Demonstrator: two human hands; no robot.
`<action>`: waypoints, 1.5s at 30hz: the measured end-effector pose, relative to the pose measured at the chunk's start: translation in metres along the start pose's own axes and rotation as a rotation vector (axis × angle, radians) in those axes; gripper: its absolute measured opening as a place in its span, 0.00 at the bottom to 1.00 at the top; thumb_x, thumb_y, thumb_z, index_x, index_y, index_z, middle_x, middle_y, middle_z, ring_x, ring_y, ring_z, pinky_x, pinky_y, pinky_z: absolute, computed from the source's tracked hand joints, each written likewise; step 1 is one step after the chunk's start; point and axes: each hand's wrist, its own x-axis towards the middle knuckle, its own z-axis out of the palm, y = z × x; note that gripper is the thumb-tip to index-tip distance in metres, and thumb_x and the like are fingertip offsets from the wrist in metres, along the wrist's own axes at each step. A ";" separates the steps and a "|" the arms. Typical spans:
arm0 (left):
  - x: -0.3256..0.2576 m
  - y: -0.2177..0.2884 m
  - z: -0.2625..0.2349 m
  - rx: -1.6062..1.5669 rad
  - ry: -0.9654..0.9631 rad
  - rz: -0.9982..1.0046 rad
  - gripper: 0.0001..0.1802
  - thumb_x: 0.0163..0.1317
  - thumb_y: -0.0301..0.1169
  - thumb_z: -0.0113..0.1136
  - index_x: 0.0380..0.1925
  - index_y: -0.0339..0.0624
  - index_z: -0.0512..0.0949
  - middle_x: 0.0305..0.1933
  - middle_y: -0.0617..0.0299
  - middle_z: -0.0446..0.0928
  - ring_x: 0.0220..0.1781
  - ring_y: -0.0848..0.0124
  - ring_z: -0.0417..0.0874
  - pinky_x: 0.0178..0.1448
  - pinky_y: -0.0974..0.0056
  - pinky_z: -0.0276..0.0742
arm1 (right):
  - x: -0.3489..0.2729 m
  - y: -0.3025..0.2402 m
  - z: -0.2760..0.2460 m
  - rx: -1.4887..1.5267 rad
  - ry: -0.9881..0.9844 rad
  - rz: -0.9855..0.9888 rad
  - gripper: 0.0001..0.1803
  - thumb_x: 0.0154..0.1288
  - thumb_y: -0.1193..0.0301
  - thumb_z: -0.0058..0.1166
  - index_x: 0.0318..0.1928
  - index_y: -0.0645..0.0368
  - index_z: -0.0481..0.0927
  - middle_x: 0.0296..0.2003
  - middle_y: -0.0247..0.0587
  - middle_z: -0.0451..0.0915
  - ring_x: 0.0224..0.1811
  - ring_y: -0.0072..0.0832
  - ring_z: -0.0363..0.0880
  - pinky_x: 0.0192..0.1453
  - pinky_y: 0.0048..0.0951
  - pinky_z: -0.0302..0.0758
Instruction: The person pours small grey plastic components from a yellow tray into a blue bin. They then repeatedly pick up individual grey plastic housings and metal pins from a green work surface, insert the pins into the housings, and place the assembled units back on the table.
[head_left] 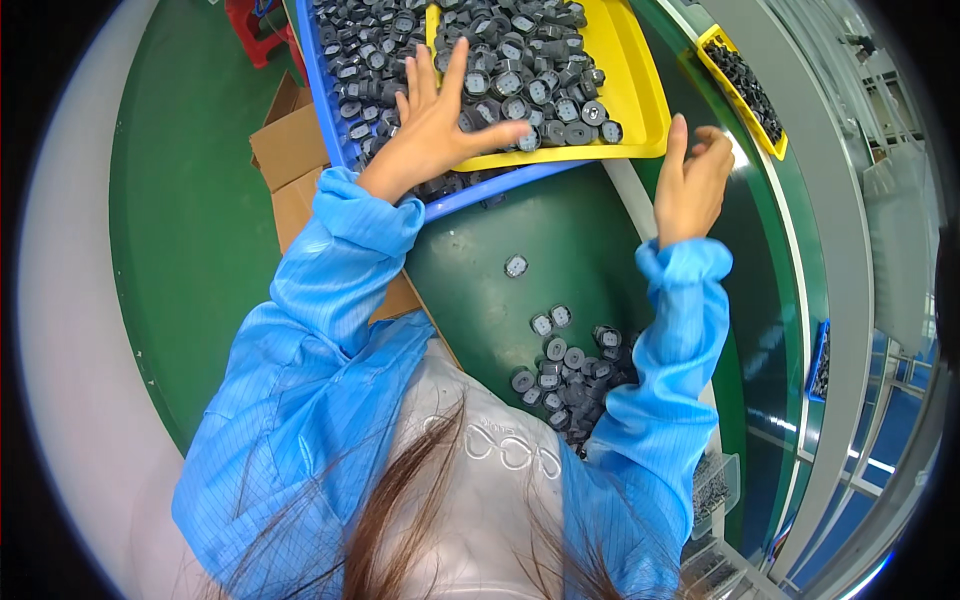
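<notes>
1. Two bare hands are reaching out of blue, finely striped fabric sleeves (330, 290).
2. The left hand (432, 120) is lying flat with its fingers spread wide, gripping nothing, and is pressing on a heap of small dark round parts (530, 80).
3. That heap is sitting in one yellow tray (630, 100), a smooth, shallow plastic one, too full for its parts to be counted.
4. The yellow tray is resting on one blue tray (318, 75), which is also carrying many of the same grey parts.
5. The right hand (690, 180) is hovering just beside the yellow tray's near right corner with its fingers curled; I cannot tell whether it is holding anything.
6. One single part (516, 266) is lying alone on the green table (470, 250).
7. A loose pile of some twenty parts (565, 375) is lying nearer the body, by the right sleeve.
8. A second, narrow yellow tray (745, 85) of dark parts is standing farther right.
9. One brown cardboard box (290, 150) is sitting at the left.
</notes>
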 end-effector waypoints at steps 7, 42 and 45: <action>-0.012 0.006 0.014 0.159 0.033 0.279 0.82 0.33 0.59 0.86 0.84 0.63 0.40 0.81 0.21 0.30 0.82 0.22 0.31 0.75 0.17 0.37 | 0.027 0.007 0.023 0.377 -0.385 0.345 0.24 0.71 0.56 0.63 0.49 0.66 0.76 0.33 0.52 0.87 0.29 0.34 0.89 0.29 0.32 0.84; 0.044 0.017 -0.008 0.074 0.199 0.533 0.45 0.72 0.52 0.58 0.82 0.59 0.50 0.85 0.37 0.41 0.87 0.38 0.36 0.81 0.27 0.38 | 0.026 -0.081 -0.015 0.345 -0.016 0.047 0.07 0.67 0.74 0.61 0.45 0.57 0.84 0.26 0.46 0.84 0.30 0.44 0.86 0.39 0.41 0.81; 0.064 0.064 0.024 0.200 0.144 0.731 0.32 0.79 0.47 0.48 0.80 0.57 0.60 0.83 0.47 0.52 0.85 0.42 0.46 0.81 0.27 0.42 | 0.024 -0.082 -0.010 0.409 0.041 0.017 0.06 0.67 0.75 0.61 0.44 0.58 0.84 0.28 0.46 0.85 0.30 0.43 0.86 0.39 0.40 0.81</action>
